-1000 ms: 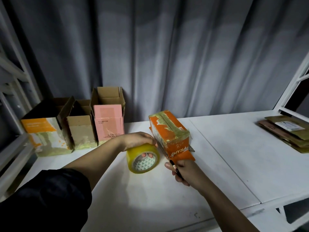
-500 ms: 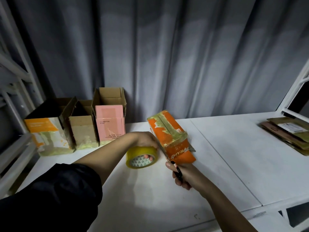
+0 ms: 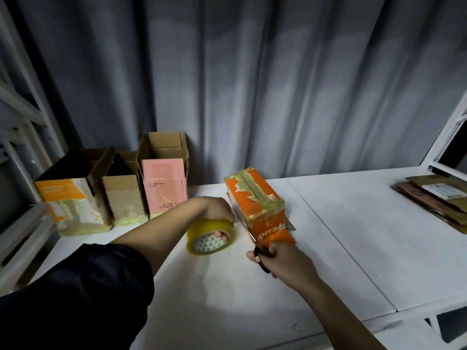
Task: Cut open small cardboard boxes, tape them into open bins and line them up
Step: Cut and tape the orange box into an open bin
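Grey pleated curtain (image 3: pixel 252 84) backs a white tabletop (image 3: pixel 353 236); we take the orange box (image 3: pixel 257 200) near the table's middle as our landmark. It lies on its side, its top crusted with yellowed tape, lettering on the near end partly covered.

Just left of the orange box, our left hand (image 3: pixel 217 210) grips a roll of yellow tape (image 3: pixel 209 236) standing on edge, fingertips showing through its core. A dark sleeve (image 3: pixel 75 294) covers the upper arm.

At the box's near end, our right hand (image 3: pixel 285 261) is curled round black scissors (image 3: pixel 260 253); the blades reach the box's lower left corner, but we cannot tell whether they are apart.

Far left of the orange box, against the curtain, stand three open bins in a row: an orange-and-white bin (image 3: pixel 68 203), a plain brown bin (image 3: pixel 123 195) and a pink bin (image 3: pixel 164 183). Their interiors are dark.

Far right of it, a stack of flattened cardboard (image 3: pixel 434 198) is cut off by the frame edge.
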